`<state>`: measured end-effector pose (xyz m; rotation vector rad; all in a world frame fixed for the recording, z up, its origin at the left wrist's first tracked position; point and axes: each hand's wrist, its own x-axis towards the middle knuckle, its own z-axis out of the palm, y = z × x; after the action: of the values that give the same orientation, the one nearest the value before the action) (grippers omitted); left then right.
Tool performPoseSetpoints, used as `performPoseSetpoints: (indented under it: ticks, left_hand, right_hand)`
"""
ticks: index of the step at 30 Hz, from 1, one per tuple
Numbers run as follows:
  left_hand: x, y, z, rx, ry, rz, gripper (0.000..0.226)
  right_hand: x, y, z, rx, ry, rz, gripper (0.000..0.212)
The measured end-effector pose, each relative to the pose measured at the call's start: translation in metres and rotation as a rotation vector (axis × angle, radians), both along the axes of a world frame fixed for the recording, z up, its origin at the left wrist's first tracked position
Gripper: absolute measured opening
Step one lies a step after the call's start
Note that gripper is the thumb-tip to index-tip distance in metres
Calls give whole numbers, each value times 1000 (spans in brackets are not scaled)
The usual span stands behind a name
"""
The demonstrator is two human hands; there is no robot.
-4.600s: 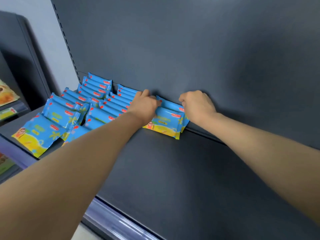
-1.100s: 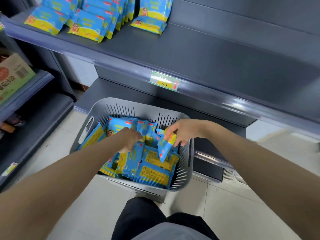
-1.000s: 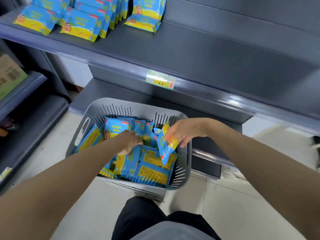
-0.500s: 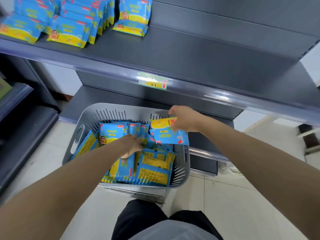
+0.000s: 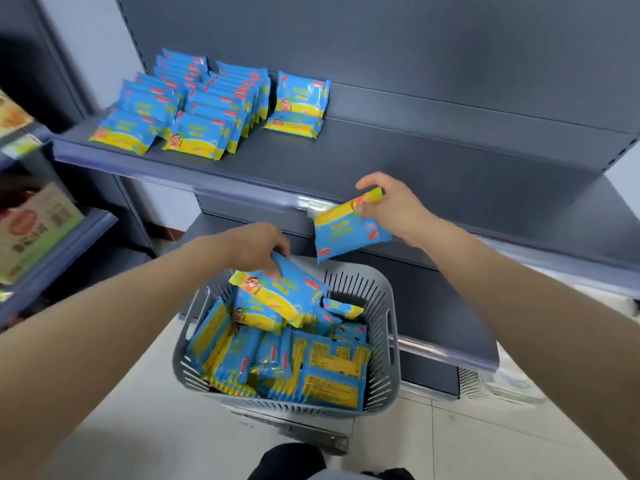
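Note:
My right hand (image 5: 393,206) pinches a blue and yellow packet (image 5: 346,229) in the air, in front of the shelf's front edge. My left hand (image 5: 254,249) grips another blue and yellow packet (image 5: 280,292) just above the grey slotted basket (image 5: 381,344), which holds several more such packets. On the dark shelf (image 5: 398,161), rows of the same packets (image 5: 194,105) stand at the left, and a short stack of packets (image 5: 299,105) is to their right.
A neighbouring shelf unit at the left carries a printed carton (image 5: 34,230). The lower shelf (image 5: 450,344) juts out behind the basket. Pale floor tiles (image 5: 173,427) surround the basket. My dark trouser leg shows at the bottom edge.
Both hands have lifted out of the basket, each with a packet. The right one has risen to the shelf's front edge. My view has tilted upward.

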<state>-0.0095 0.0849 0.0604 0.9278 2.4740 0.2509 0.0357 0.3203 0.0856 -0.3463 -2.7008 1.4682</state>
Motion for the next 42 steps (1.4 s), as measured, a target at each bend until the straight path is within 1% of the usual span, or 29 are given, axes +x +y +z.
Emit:
performPoseSetpoints:
  ticks: [3, 6, 7, 9, 10, 11, 13, 14, 15, 16, 17, 18, 19, 20, 23, 24, 27, 28, 31, 34, 36, 37, 38, 39, 40, 41, 42]
  left_hand:
    - [-11, -7, 27, 95, 37, 75, 22]
    - [-20, -8, 51, 168, 48, 90, 17]
    - [-24, -8, 58, 181, 48, 92, 17]
    - [-30, -6, 69, 208, 48, 102, 19]
    - [-34, -5, 74, 224, 48, 111, 19]
    - [-38, -4, 78, 236, 48, 124, 19]
    - [-45, -1, 85, 257, 58, 151, 19]
    - [-49, 1, 89, 276, 68, 165, 18]
    - [-53, 3, 93, 302, 77, 180, 18]
    - [-57, 5, 96, 334, 86, 199, 17]
    - [-62, 7, 99, 368, 96, 223, 17]
    - [-67, 8, 102, 400, 107, 249, 17]
    - [-71, 11, 104, 428, 116, 274, 17]
    - [-76, 13, 105, 455, 121, 299, 17]
    - [-94, 18, 107, 506, 126, 362, 18]
    - [-100, 19, 107, 509, 130, 375, 18]
    - [-117, 20, 104, 495, 132, 403, 18]
    - [-122, 20, 103, 486, 133, 409, 17]
    - [-139, 21, 97, 447, 143, 417, 18]
    - [-156, 22, 91, 447, 133, 426, 17]
    - [-167, 22, 85, 442, 126, 433, 18]
    - [-172, 22, 83, 434, 124, 434, 19]
    - [-176, 21, 80, 425, 124, 434, 19]
    - [-181, 21, 78, 416, 121, 434, 20]
    - [-185, 21, 75, 413, 115, 434, 19]
    - [-189, 20, 73, 415, 105, 438, 19]
    - [-194, 20, 70, 423, 90, 446, 19]
  right_hand:
    - [-13, -2, 12, -123, 21, -109, 15]
    - [-26, -1, 27, -136, 3, -113, 28]
    - [-31, -1, 34, -156, -13, -108, 26]
    - [-38, 0, 48, -281, -101, -66, 6]
    - [-44, 2, 54, -320, -138, -36, 21]
    - [-51, 4, 59, -325, -164, -6, 41]
    - [-66, 5, 70, -212, -158, 20, 76]
    - [-75, 5, 76, -145, -141, 26, 87]
    - [-86, 7, 81, -79, -109, 12, 90]
    - [-98, 8, 86, -6, -76, -12, 85]
    - [-112, 11, 89, 67, -35, -34, 71]
    - [-125, 13, 93, 130, -6, -46, 52]
    - [-140, 16, 95, 165, 21, -40, 37]
    - [-153, 16, 98, 181, 45, -21, 30]
    - [-186, 15, 99, 213, 74, 75, 17]
    - [-196, 15, 97, 243, 54, 122, 18]
    - [-228, 13, 87, 362, 12, 244, 37]
    - [-238, 10, 85, 394, 6, 264, 39]
    - [-268, 1, 79, 510, -13, 336, 26]
    - [-291, -13, 72, 531, -46, 403, 41]
    - [-304, -23, 65, 617, -76, 445, 42]
    - [-311, -27, 60, 674, -93, 487, 36]
    - [-315, -31, 56, 743, -133, 520, 23]
    - [-320, -32, 51, 798, -149, 547, 14]
    - [-325, -32, 46, 814, -172, 569, 25]
    - [-329, -32, 42, 843, -180, 588, 32]
    - [-333, -31, 40, 861, -167, 591, 30]
